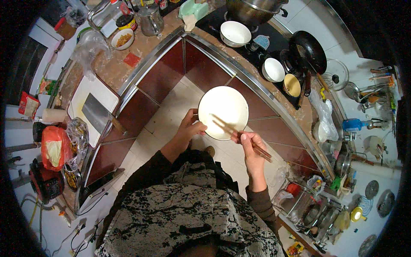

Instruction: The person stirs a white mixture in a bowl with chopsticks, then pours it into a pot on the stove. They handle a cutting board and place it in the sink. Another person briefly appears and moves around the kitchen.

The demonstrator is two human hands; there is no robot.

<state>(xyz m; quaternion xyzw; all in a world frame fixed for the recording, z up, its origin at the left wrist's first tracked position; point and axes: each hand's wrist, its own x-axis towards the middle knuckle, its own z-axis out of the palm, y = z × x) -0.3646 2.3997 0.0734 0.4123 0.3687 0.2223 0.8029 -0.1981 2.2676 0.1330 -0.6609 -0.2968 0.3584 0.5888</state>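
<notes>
My left hand [192, 126] grips the rim of a white bowl [228, 99] at its lower left, thumb on the edge. Bright light washes out the inside of the bowl, so its contents cannot be made out. In my right hand [254, 151] is a pair of brown wooden chopsticks [221, 124], slightly blurred. Their tips reach over the inside of the bowl. Both hands hold these things in front of my body, above the tiled floor [170, 102].
A cleaver [96, 110] lies on a white cutting board [109, 91] at left, its handle over the counter edge. On the right stand a white bowl [236, 33], a smaller bowl [273, 70], a yellow bowl [292, 85] and a black wok [307, 51]. A steel pot [255, 13] sits behind.
</notes>
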